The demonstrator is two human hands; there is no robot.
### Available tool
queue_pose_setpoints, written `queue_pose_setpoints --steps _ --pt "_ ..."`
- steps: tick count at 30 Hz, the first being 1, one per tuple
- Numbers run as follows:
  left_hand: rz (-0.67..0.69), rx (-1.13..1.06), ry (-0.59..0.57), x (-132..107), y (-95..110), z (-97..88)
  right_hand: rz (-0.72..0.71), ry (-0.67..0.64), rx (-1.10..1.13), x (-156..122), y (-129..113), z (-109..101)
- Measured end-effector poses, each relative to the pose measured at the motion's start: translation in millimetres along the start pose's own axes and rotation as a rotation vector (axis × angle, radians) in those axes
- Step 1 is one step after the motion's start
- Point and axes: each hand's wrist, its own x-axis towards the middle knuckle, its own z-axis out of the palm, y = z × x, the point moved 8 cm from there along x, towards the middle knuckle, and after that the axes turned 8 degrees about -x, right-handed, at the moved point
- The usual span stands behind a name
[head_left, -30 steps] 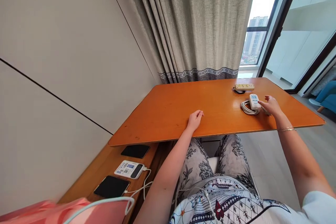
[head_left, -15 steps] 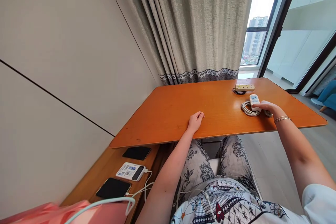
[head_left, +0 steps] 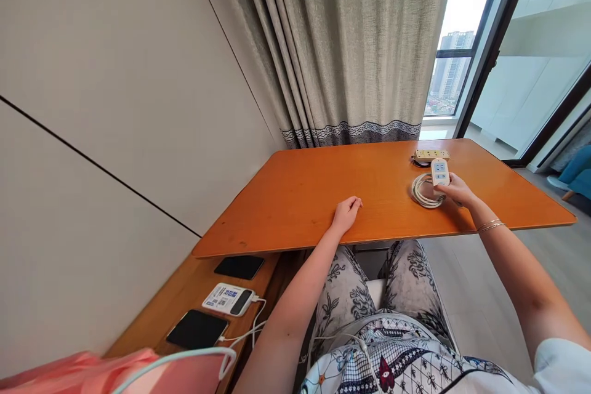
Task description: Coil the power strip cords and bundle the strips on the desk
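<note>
Since a second ago, your right hand [head_left: 455, 189] has closed on the white power strip [head_left: 439, 172] and drawn it, with its coiled cord [head_left: 422, 192], leftward across the tabletop [head_left: 323, 191]. Your left hand [head_left: 347, 212] rests loosely curled, empty. Moving it further calls for keeping the cord together.

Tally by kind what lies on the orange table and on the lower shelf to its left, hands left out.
Power strips: 2, a white power strip gripped by the right hand, a beige power strip behind it
Coiled white cable: 1
Dark phones: 2, far phone, near phone
White power bank: 1
Total: 6
The left hand rests on the table.
</note>
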Motion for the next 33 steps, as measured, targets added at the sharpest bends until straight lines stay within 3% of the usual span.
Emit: queue_pose_setpoints --steps 5,10,14,17,22,28,33 --pt "-0.023 -0.134 -0.039 8 -1 13.7 -0.172 -0.152 -0.074 -22 -61 41" --pt "0.057 -0.226 -0.059 27 20 29.4 -0.399 -0.272 -0.138 -52 -122 79" --pt "0.152 -0.096 -0.222 40 46 45.0 -0.545 -0.338 -0.113 -73 -154 92" --pt "0.123 0.018 -0.299 43 53 49.7 -0.596 -0.341 -0.125 -79 -163 92" --pt "0.056 -0.009 -0.152 43 45 27.5 -0.652 -0.155 -0.085 -78 -156 75" --pt "-0.25 -0.295 0.085 40 -4 -12.8 -0.382 -0.023 0.269 -58 -97 56" --pt "-0.311 -0.557 0.2 37 -20 -26.1 -0.236 0.038 0.431 -43 -65 48"
